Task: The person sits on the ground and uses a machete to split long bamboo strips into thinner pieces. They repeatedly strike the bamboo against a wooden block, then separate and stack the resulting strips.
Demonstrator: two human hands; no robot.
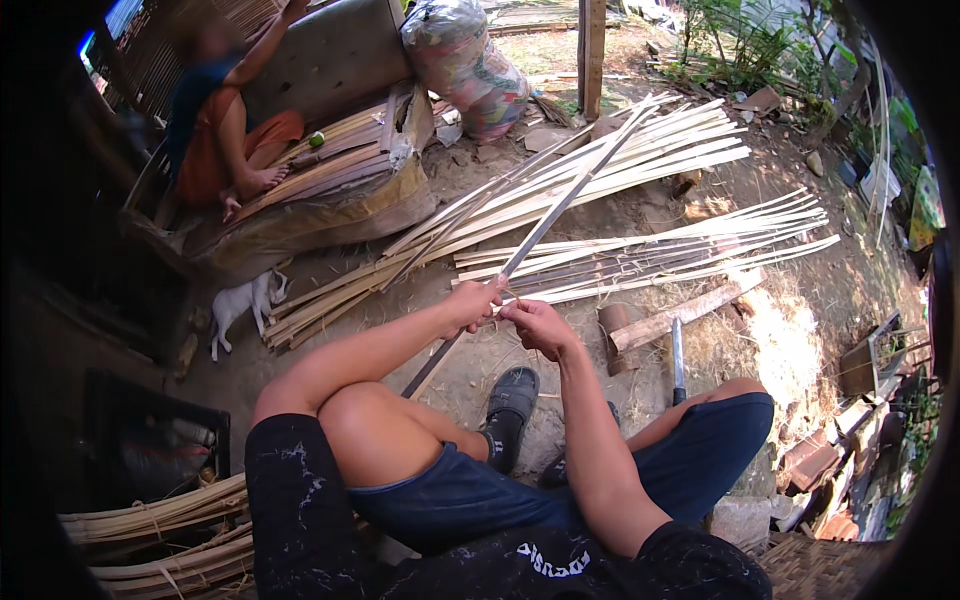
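Note:
My left hand is closed round a long bamboo strip, dark on one face, that slants from beside my shin up to the far strips. Close beside it, my right hand is closed in a pinch on a thin tan strand at the held strip. How far the strand wraps round the strip is hidden by my fingers. Beyond my hands, pale split bamboo strips lie in a fanned pile on the ground. A second, smaller spread of strips lies nearer to my right.
A large knife leans against a bamboo log by my right knee. A white cat lies at left. Another person sits on a worn sofa. A stuffed sack stands behind; bundled strips lie lower left.

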